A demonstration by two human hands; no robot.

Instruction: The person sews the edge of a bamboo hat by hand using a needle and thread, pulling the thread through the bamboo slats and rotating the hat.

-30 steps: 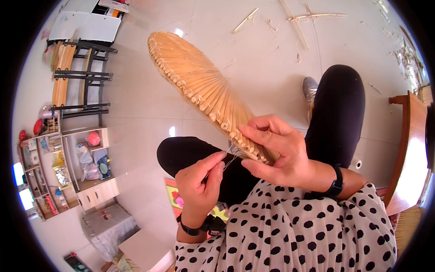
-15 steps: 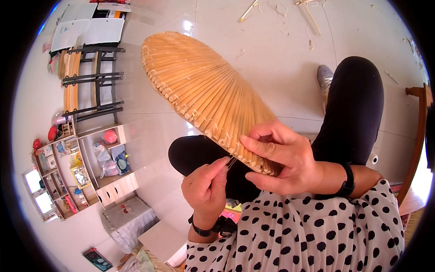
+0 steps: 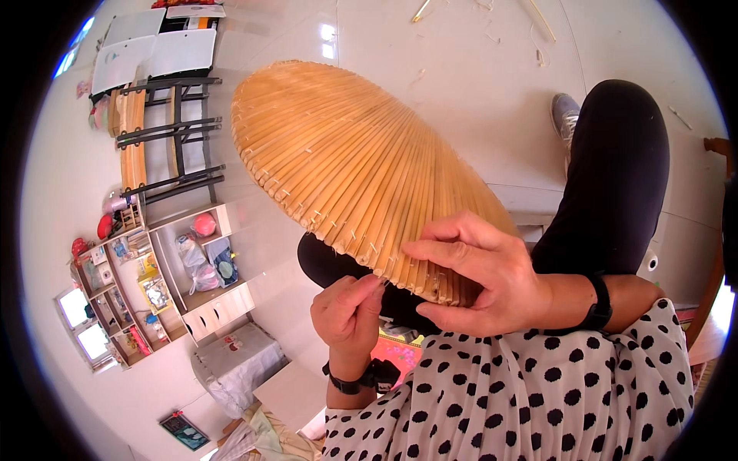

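A: Here we are, and we've got the round disc of tan stalks (image 3: 346,169) up at twelve o'clock, tilted, its stalks fanning out!

B: We spot pale stitches (image 3: 373,247) along its near rim. And what's gripping it?

A: The right hand (image 3: 492,276), over at four o'clock! Fingers curled on the upper face, thumb beneath the edge, parted only as far as the rim between them.

B: Now to six o'clock! The left hand (image 3: 344,316), right at the underside of that rim, thumb and forefinger pressed tip to tip.

A: Can we see what's in that pinch?

B: Looks like a fine thread (image 3: 383,280), though we can barely make it out.

A: Black trousers (image 3: 619,161) next: one knee at two o'clock, a grey shoe (image 3: 565,115) beside it, the other knee partly behind the disc at eight.

B: And we have a cut stalk (image 3: 543,21) on the floor (image 3: 492,138) at one, plus a shelf unit (image 3: 231,303) towards nine!
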